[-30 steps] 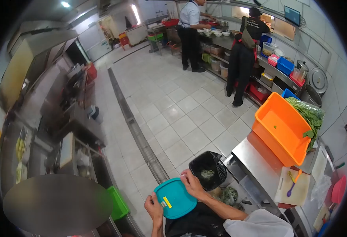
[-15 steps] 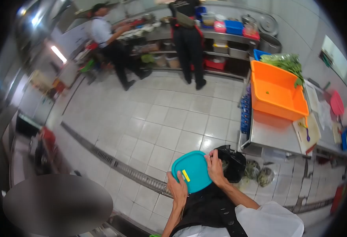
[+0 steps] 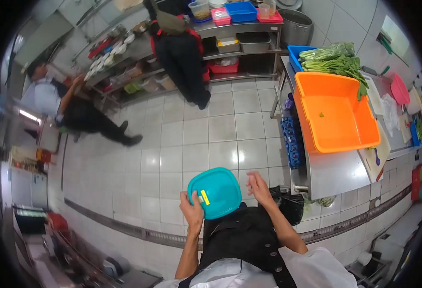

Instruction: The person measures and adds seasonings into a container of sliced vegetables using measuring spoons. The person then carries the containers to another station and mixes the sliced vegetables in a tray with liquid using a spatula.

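A teal, rounded-square plastic lid (image 3: 223, 194) with a yellow label (image 3: 205, 197) is in front of my body at waist height. My left hand (image 3: 191, 210) grips its left edge, thumb on top near the label and the other fingers mostly hidden. Whether a box sits under the lid I cannot tell. To the right of the lid, apart from it, my right hand (image 3: 260, 188) is raised with loosely bent fingers and nothing visible in it. A black plastic bag (image 3: 289, 205) is on the floor beyond my right forearm.
An orange tub (image 3: 338, 117) stands on the steel table (image 3: 338, 168) at right, beside leafy greens (image 3: 333, 65) and a cutting board (image 3: 375, 156). Two people, one in dark trousers (image 3: 182, 62), one in a light shirt (image 3: 45, 98), are near the back shelves. A drain channel (image 3: 139, 231) crosses the tiled floor.
My right hand has let go of the lid's right edge and moved away from it. My left hand still holds the lid. The view has turned, and both people appear farther left.
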A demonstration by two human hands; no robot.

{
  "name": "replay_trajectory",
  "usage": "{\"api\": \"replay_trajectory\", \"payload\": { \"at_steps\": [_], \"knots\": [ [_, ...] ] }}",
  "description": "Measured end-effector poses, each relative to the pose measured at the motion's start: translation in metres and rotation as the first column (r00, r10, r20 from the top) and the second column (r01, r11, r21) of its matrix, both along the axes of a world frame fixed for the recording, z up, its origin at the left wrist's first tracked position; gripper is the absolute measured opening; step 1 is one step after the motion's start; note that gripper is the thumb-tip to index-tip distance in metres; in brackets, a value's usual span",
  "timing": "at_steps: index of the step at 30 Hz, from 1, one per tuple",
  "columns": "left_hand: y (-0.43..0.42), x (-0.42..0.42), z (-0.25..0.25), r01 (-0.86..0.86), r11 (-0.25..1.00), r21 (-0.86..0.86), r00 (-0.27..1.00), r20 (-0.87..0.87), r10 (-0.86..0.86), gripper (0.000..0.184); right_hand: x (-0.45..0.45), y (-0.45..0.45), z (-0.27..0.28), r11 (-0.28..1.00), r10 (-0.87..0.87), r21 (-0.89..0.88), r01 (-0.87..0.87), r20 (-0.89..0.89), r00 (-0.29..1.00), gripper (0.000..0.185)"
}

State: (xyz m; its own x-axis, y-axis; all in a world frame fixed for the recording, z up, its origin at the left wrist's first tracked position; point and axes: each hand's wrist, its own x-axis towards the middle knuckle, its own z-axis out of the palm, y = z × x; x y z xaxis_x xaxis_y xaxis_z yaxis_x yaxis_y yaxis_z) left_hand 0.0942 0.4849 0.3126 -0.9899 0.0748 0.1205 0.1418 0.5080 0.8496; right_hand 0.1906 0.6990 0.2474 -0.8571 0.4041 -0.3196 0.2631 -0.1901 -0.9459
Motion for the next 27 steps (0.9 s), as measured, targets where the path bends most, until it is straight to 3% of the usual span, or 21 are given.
{"api": "replay_trajectory", "payload": {
  "at_steps": [1, 2, 3, 4, 5, 7, 8, 9, 10, 11, 12, 13, 14, 16, 18, 20, 22, 24, 27],
  "knots": [
    [0.001, -0.018, 0.000, 0.007, 1.000, -0.026, 1.000, -0.002, -0.007, 0.023, 0.005, 0.003, -0.030, 0.968, 0.078, 0.233, -0.090, 0.060, 0.995, 0.034],
    [0.002, -0.039, -0.003, 0.026, 0.999, -0.031, 1.000, 0.002, -0.026, 0.023, 0.021, 0.009, -0.067, 0.841, 0.367, 0.380, -0.384, 0.120, 0.923, 0.038],
    [0.005, -0.060, -0.008, 0.016, 0.999, -0.031, 1.000, 0.018, -0.016, 0.023, 0.039, 0.015, -0.096, 0.607, 0.608, 0.489, -0.627, 0.223, 0.762, 0.043],
    [0.010, -0.084, -0.012, 0.005, 0.999, -0.033, 0.999, 0.034, -0.004, 0.024, 0.053, 0.016, -0.089, 0.792, 0.552, 0.205, -0.575, 0.163, 0.818, 0.048],
    [0.019, -0.109, -0.016, 0.019, 1.000, -0.025, 1.000, 0.026, -0.018, 0.024, 0.063, 0.019, -0.079, 0.878, 0.477, -0.117, -0.464, 0.129, 0.869, 0.054],
    [0.041, -0.163, -0.033, 0.068, 0.998, -0.013, 0.998, 0.007, -0.068, 0.024, 0.063, 0.047, -0.090, 0.877, 0.480, -0.215, -0.429, 0.398, 0.782, 0.062],
    [0.056, -0.190, -0.043, 0.108, 0.994, 0.012, 0.994, -0.028, -0.108, 0.024, 0.037, 0.059, -0.079, 0.881, 0.472, -0.232, -0.412, 0.412, 0.779, 0.062],
    [0.071, -0.219, -0.049, 0.129, 0.989, -0.074, 0.991, 0.034, -0.127, 0.024, 0.004, 0.073, -0.068, 0.841, 0.507, -0.226, -0.492, 0.647, 0.570, 0.063],
    [0.094, -0.251, -0.055, 0.189, 0.980, -0.055, 0.982, 0.034, -0.187, 0.024, -0.027, 0.089, -0.057, 0.791, 0.467, -0.233, -0.566, 0.828, 0.311, 0.064],
    [0.116, -0.275, -0.060, 0.238, 0.971, -0.033, 0.971, 0.045, -0.236, 0.025, -0.048, 0.089, -0.057, 0.800, 0.460, -0.246, -0.547, 0.837, 0.296, 0.064],
    [0.135, -0.294, -0.063, 0.248, 0.968, -0.032, 0.966, 0.081, -0.245, 0.025, -0.066, 0.080, -0.062, 0.954, 0.273, -0.116, -0.278, 0.721, 0.637, 0.057],
    [0.158, -0.321, -0.066, 0.326, 0.945, -0.009, 0.936, 0.146, -0.322, 0.025, -0.089, 0.080, -0.063, 0.997, -0.026, -0.043, 0.056, 0.517, 0.855, 0.051],
    [0.188, -0.351, -0.069, 0.402, 0.915, 0.020, 0.897, 0.194, -0.398, 0.026, -0.117, 0.091, -0.057, 0.997, -0.039, -0.039, 0.070, 0.524, 0.851, 0.051],
    [0.236, -0.398, -0.077, 0.489, 0.872, 0.016, 0.857, 0.174, -0.484, 0.026, -0.166, 0.119, -0.043, 0.952, 0.151, 0.158, -0.261, 0.497, 0.854, 0.041],
    [0.270, -0.434, -0.089, 0.574, 0.819, -0.015, 0.807, 0.178, -0.563, 0.026, -0.217, 0.162, -0.064, 0.963, 0.069, 0.226, -0.147, 0.321, 0.945, 0.039],
    [0.310, -0.464, -0.096, 0.660, 0.750, 0.037, 0.719, 0.258, -0.645, 0.025, -0.293, 0.198, -0.070, 0.950, -0.303, 0.152, 0.271, 0.259, 0.917, 0.044],
    [0.349, -0.488, -0.108, 0.672, 0.740, 0.038, 0.684, 0.350, -0.640, 0.024, -0.369, 0.249, -0.061, 0.913, -0.371, -0.035, 0.405, 0.336, 0.866, 0.049],
    [0.379, -0.510, -0.135, 0.693, 0.718, 0.065, 0.655, 0.360, -0.664, 0.025, -0.408, 0.287, -0.143, 0.923, -0.318, -0.197, 0.330, 0.093, 0.944, 0.051],
    [0.420, -0.551, -0.195, 0.634, 0.759, 0.146, 0.639, 0.455, -0.621, 0.024, -0.471, 0.342, -0.181, 0.925, -0.280, -0.222, 0.307, 0.144, 0.949, 0.047]
  ]
}}
